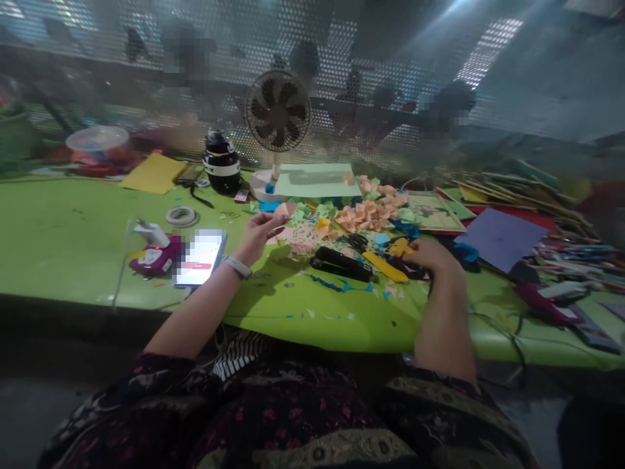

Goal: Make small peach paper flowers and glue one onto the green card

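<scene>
My left hand (261, 231) pinches a piece of peach paper (284, 210) between thumb and fingers, above the paper scraps on the green table. My right hand (432, 254) is closed, its fingertips at a small yellow piece (401, 247) that looks like folded paper. Just left of the right hand lies a yellow-handled cutter (385, 267). A black stapler (342, 264) rests between the hands. Behind them is a heap of folded peach paper pieces (371, 212), with green ones mixed in. Small peach and blue scraps (303, 241) cover the table near my left hand.
A lit phone (200, 257) and a purple device with a white plug (156, 254) stand left of my left arm. Behind are a tape roll (181, 216), a black bottle (221, 163) and a fan (277, 111). Purple paper (505, 238) and a cluttered pile lie right.
</scene>
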Demonstrator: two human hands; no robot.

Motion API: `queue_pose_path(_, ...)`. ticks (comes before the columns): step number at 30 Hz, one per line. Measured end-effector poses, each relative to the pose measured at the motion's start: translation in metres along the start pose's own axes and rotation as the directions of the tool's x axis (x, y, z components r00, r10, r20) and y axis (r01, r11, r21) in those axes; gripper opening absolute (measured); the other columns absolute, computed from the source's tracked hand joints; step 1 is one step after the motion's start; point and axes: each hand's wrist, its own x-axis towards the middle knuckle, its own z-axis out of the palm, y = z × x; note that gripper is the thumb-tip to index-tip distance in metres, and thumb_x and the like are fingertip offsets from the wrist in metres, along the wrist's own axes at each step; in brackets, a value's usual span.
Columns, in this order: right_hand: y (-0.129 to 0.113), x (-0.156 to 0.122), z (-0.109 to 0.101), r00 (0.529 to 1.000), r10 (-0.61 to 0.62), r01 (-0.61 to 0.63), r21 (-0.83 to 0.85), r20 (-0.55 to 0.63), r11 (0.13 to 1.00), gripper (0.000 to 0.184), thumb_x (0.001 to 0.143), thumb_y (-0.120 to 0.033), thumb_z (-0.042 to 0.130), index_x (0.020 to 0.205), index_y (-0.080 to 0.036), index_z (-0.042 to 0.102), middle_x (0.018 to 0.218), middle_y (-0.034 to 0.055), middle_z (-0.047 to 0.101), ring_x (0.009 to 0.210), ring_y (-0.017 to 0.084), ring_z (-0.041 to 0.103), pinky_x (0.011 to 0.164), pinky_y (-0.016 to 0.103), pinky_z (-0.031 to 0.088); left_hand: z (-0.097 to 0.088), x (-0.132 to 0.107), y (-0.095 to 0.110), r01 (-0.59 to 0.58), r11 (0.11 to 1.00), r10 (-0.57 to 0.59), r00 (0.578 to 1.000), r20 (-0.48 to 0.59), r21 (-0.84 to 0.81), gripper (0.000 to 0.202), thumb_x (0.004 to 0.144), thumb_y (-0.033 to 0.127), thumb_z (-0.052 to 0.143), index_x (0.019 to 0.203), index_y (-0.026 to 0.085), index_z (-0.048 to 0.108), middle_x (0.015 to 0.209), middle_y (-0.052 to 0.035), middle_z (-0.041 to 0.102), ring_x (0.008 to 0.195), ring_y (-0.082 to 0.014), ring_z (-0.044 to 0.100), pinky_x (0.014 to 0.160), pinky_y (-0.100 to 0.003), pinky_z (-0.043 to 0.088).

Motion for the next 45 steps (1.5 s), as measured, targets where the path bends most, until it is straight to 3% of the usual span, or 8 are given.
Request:
queue_pose_path(6, -0.003, -0.004, -0.011, 0.954, 0.154, -0.102, 0.206, -0.256, 0.973, 0.025, 0.074, -0.029, 0.066, 0.095, -0.017, 0.072, 0.108, 0.0169, 0.074, 0.103, 0.032, 0.067, 0.082, 0.037, 0.050, 0.003, -0.003, 0.002, 0.015, 1.000, -0.015, 1.000, 0.006, -0.006, 0.030, 0.060, 0.028, 0.091, 0.068, 0.016, 0.064, 0.082, -0.0044, 0.076, 0.086, -0.0153, 0.074, 0.079, -0.025, 0.058)
queue_pose_path(9, -0.007, -0.001, -0.011, 0.814, 0.410, -0.059, 0.644, -0.411, 0.763, 0.029, 0.069, -0.022, 0.067, 0.097, -0.015, 0.071, 0.111, 0.0176, 0.073, 0.107, 0.033, 0.067, 0.085, 0.039, 0.053, 0.003, -0.003, 0.002, -0.002, 1.000, 0.002, 1.000, 0.013, 0.013, 0.030, 0.060, 0.027, 0.090, 0.069, 0.017, 0.064, 0.083, -0.0039, 0.076, 0.088, -0.0161, 0.074, 0.078, -0.025, 0.058)
queue_pose_path(12, -0.013, 0.002, -0.008, 0.804, 0.461, -0.033, 0.746, -0.376, 0.665, 0.030, 0.071, -0.027, 0.064, 0.098, -0.016, 0.069, 0.109, 0.0144, 0.074, 0.093, 0.028, 0.070, 0.064, 0.034, 0.055, 0.003, -0.003, 0.002, 0.004, 1.000, -0.004, 1.000, 0.009, 0.029, 0.033, 0.058, 0.028, 0.091, 0.068, 0.017, 0.062, 0.080, -0.0027, 0.075, 0.087, -0.0162, 0.074, 0.077, -0.024, 0.058)
queue_pose_path(18, -0.043, -0.013, -0.008, 0.961, 0.188, 0.125, 0.927, -0.202, 0.355, 0.029, 0.060, -0.035, 0.075, 0.082, -0.020, 0.064, 0.087, 0.0053, 0.075, 0.070, 0.018, 0.067, 0.042, 0.022, 0.039, 0.005, -0.006, 0.003, 0.017, 0.998, -0.018, 1.000, 0.023, 0.058, 0.039, 0.054, 0.034, 0.094, 0.067, 0.017, 0.061, 0.080, -0.0026, 0.076, 0.084, -0.0165, 0.075, 0.070, -0.022, 0.056)
queue_pose_path(27, -0.133, -0.050, 0.003, 0.946, -0.190, 0.310, 0.902, -0.262, 0.299, 0.034, 0.070, -0.049, 0.077, 0.080, -0.018, 0.067, 0.062, 0.0016, 0.064, 0.047, 0.011, 0.048, 0.043, 0.026, 0.037, 0.012, -0.014, 0.004, 0.028, 0.979, -0.028, 1.000, -0.005, 0.200, 0.045, 0.057, 0.050, 0.090, 0.080, 0.018, 0.070, 0.089, -0.0064, 0.076, 0.093, -0.0232, 0.074, 0.062, -0.022, 0.049)
queue_pose_path(32, -0.163, -0.067, 0.009, 0.859, -0.302, 0.510, 0.732, -0.413, 0.451, 0.030, 0.082, -0.050, 0.068, 0.084, -0.020, 0.064, 0.075, 0.0044, 0.067, 0.061, 0.017, 0.059, 0.060, 0.035, 0.051, 0.014, -0.012, 0.002, -0.084, 0.979, 0.104, 0.989, -0.101, 0.184, 0.038, 0.059, 0.045, 0.090, 0.080, 0.018, 0.074, 0.091, -0.0044, 0.075, 0.081, -0.0126, 0.066, 0.065, -0.021, 0.049)
queue_pose_path(38, -0.178, -0.061, 0.004, 0.626, -0.535, 0.694, 0.093, -0.567, 0.714, 0.022, 0.093, -0.036, 0.052, 0.102, -0.019, 0.061, 0.100, 0.0121, 0.068, 0.090, 0.025, 0.064, 0.076, 0.035, 0.050, 0.017, -0.016, 0.006, -0.111, 0.984, 0.124, 0.988, -0.092, 0.138, 0.035, 0.067, 0.046, 0.086, 0.084, 0.019, 0.074, 0.049, 0.0074, 0.054, 0.039, -0.0039, 0.039, 0.041, -0.019, 0.028)
queue_pose_path(45, -0.204, -0.058, 0.010, 0.753, -0.465, 0.457, -0.138, -0.466, 0.879, 0.028, 0.092, -0.030, 0.052, 0.115, -0.015, 0.060, 0.109, 0.0134, 0.066, 0.085, 0.023, 0.061, 0.065, 0.030, 0.042, 0.037, -0.036, 0.005, 0.011, 0.996, -0.009, 1.000, 0.030, -0.089, 0.035, 0.071, 0.042, 0.085, 0.084, 0.018, 0.063, 0.090, -0.0036, 0.077, 0.086, -0.0156, 0.075, 0.073, -0.025, 0.057)
